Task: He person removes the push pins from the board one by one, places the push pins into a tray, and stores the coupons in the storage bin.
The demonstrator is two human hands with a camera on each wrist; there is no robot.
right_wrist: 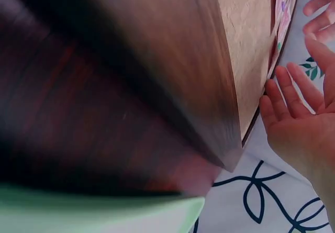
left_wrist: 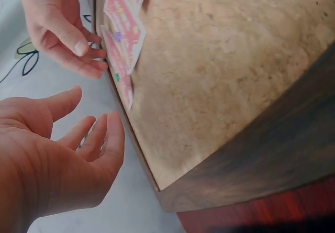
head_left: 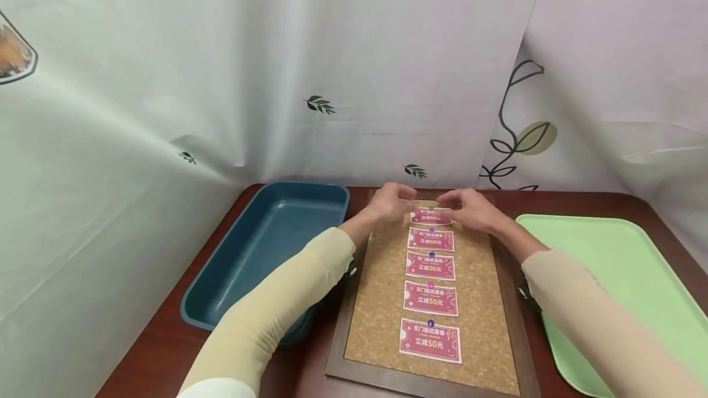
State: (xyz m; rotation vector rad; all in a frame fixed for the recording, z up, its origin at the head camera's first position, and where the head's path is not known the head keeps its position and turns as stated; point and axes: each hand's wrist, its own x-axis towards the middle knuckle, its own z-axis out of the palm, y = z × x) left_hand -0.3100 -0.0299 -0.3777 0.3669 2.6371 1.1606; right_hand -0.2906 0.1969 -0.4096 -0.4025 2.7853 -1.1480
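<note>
A framed cork board (head_left: 378, 306) lies on the table with several pink coupons (head_left: 430, 342) in a column, each with a coloured push pin (head_left: 431, 323) at its top edge. Over the board's far end, my left hand (head_left: 390, 202) hovers left of the farthest coupon (head_left: 431, 217), fingers loosely bent and holding nothing. Opposite it, my right hand (head_left: 469, 209) is at that coupon's right side, fingers extended and slightly curved. Both palms face each other with a gap between them. Whether the right fingertips touch the paper, I cannot tell.
A deep blue bin (head_left: 265, 250) stands left of the board, partly behind the left sleeve. To the right lies a light green tray (head_left: 625, 287), partly covered by the right forearm. A white patterned sheet (head_left: 387, 78) hangs behind the dark red table (head_left: 149, 349).
</note>
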